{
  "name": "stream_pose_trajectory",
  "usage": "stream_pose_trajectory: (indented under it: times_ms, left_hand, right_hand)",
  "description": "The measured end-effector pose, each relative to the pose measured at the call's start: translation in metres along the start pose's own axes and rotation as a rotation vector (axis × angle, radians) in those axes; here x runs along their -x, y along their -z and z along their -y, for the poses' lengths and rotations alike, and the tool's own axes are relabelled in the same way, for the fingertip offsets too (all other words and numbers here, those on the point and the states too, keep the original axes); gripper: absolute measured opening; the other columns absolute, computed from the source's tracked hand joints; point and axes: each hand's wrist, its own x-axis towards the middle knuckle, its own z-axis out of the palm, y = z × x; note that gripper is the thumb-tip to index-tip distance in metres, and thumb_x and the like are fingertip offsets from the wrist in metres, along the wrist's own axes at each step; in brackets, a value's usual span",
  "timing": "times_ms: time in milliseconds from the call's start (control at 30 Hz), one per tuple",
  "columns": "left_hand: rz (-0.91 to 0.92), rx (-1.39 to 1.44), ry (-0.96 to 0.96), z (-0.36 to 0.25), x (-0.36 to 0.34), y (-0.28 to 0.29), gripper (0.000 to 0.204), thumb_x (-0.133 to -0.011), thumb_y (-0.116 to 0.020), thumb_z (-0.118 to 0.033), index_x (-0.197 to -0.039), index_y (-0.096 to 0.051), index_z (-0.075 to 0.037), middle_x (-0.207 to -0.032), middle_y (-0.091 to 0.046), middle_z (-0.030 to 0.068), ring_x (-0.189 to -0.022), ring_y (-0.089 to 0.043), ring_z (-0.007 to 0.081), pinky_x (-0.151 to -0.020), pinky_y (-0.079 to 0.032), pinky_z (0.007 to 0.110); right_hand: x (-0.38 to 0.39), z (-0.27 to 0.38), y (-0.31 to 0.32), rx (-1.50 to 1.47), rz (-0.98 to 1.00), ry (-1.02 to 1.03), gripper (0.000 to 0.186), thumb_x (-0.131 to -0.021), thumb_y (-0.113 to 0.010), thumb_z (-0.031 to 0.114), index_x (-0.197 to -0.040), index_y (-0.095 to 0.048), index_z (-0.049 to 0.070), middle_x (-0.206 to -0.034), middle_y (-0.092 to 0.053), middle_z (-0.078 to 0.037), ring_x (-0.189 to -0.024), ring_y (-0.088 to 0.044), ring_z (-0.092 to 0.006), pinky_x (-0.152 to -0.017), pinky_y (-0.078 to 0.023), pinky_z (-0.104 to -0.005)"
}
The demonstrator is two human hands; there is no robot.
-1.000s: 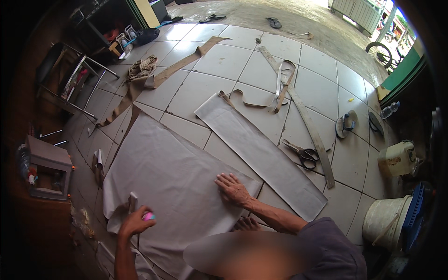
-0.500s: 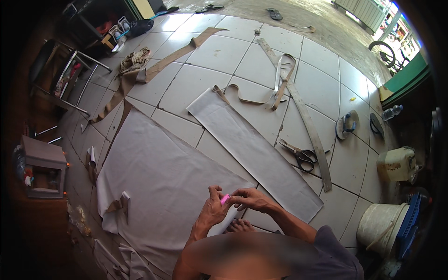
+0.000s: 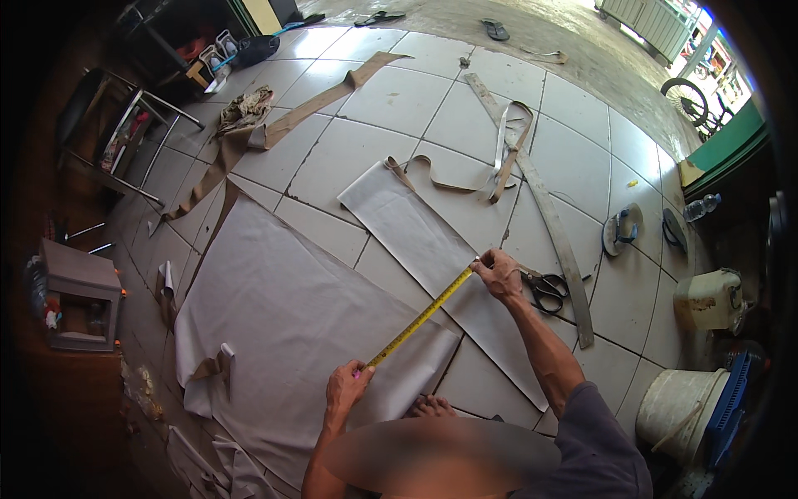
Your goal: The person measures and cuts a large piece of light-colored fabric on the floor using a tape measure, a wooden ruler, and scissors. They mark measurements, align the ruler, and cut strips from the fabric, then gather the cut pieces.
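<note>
Tape measure point(image 3: 421, 316) above tiled floor point(image 3: 386, 104)

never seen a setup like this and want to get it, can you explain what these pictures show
There's no machine here, just a person's two bare hands. The view comes from a wide fisheye camera worn on the head, looking down, so straight edges bend near the rim.

The left hand holds a small pink tape-measure case. The fingers of the right hand grip the end of its yellow measuring blade, stretched between them.

On the whitish floor tiles lie a large pliable grey sheet, a long flat grey strip and metal scissors with black handles.
</note>
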Motion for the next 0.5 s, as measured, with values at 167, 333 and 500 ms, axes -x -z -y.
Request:
stream_pose_trajectory:
  times_ms: [167,333,500]
  left_hand:
    - [-0.325,-0.096,-0.019,0.001,-0.008,-0.041,0.038,-0.091,-0.073,-0.047,-0.094,-0.077,-0.009,-0.092,-0.066,0.0149,-0.086,-0.065,0.0329,-0.078,-0.052,0.046]
    - [-0.379,-0.145,-0.027,-0.002,-0.017,-0.047,0.036,-0.09,-0.074,-0.047,-0.092,-0.076,-0.011,-0.089,-0.061,0.0119,-0.088,-0.063,0.0343,-0.081,-0.05,0.049]
    - [-0.437,-0.198,-0.039,-0.003,-0.022,-0.049,0.035,-0.091,-0.074,-0.046,-0.091,-0.076,-0.011,-0.091,-0.063,0.0106,-0.09,-0.063,0.0336,-0.083,-0.048,0.05]
  right_hand:
    - [0.012,-0.006,-0.022,0.094,-0.255,0.021,0.029,-0.09,-0.075,0.032,-0.101,-0.072,0.006,-0.097,-0.07,-0.014,-0.089,-0.07,-0.0316,-0.08,-0.055,-0.0422]
    - [0.013,-0.001,-0.025,0.078,-0.303,-0.019,0.029,-0.091,-0.074,0.03,-0.103,-0.073,0.004,-0.095,-0.071,-0.014,-0.086,-0.07,-0.0291,-0.08,-0.055,-0.0411]
    - [0.012,-0.001,-0.025,0.12,-0.276,-0.053,0.029,-0.092,-0.073,0.032,-0.105,-0.072,0.006,-0.096,-0.071,-0.014,-0.088,-0.07,-0.0301,-0.08,-0.055,-0.0416]
